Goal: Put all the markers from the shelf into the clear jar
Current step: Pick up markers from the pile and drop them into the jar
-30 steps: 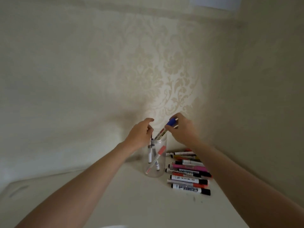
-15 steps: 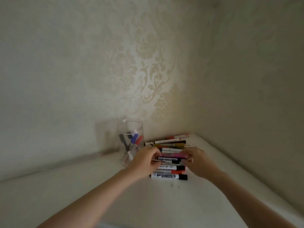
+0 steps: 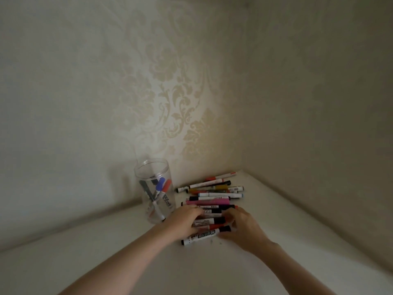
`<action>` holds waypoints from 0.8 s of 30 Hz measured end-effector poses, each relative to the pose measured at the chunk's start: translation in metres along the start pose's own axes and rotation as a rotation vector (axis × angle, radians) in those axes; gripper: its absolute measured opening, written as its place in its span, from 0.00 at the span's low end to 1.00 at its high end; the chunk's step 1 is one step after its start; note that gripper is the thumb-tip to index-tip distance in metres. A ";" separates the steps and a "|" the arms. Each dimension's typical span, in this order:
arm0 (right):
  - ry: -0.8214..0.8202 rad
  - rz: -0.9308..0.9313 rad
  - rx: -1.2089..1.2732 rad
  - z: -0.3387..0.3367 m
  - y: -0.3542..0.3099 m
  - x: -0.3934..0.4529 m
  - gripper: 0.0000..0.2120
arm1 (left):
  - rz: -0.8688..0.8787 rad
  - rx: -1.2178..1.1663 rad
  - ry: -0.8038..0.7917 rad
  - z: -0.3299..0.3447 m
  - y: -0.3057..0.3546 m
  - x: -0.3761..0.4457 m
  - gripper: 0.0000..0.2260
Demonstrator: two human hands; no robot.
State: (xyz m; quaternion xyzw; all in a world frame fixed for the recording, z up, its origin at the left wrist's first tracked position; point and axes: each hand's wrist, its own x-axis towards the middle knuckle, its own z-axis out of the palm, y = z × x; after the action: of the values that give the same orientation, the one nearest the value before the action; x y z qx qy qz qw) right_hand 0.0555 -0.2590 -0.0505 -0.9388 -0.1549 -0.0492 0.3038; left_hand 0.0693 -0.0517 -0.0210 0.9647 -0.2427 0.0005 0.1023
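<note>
Fingers [image 3: 194, 212] of left hand [image 3: 182, 223] and right hand [image 3: 244, 228] curling onto the marker pile [image 3: 212, 206] on the shelf [image 3: 276, 209]; firm hold not discernible. Clear jar [image 3: 154, 190], just left, holding several. Step: gathering; next, lifting a bundle jarward

Both your hands, left hand [image 3: 184, 222] and right hand [image 3: 242, 228], are on the marker pile [image 3: 212, 201] just right of the clear jar [image 3: 155, 190].
</note>
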 end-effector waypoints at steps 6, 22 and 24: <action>-0.042 0.082 0.055 0.002 -0.005 -0.005 0.25 | -0.032 0.085 -0.169 0.000 0.002 -0.004 0.21; 0.486 -0.047 0.637 -0.109 -0.124 0.038 0.08 | -0.145 -1.090 0.427 -0.119 -0.009 -0.054 0.04; 0.551 -0.144 0.660 -0.119 -0.164 0.060 0.09 | -0.177 -1.146 0.540 -0.147 -0.017 -0.060 0.05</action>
State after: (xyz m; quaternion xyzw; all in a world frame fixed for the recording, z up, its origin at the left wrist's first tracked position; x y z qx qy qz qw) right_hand 0.0600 -0.1876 0.1480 -0.7299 -0.1407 -0.2668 0.6133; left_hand 0.0311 0.0203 0.1166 0.7394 -0.0895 0.1052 0.6589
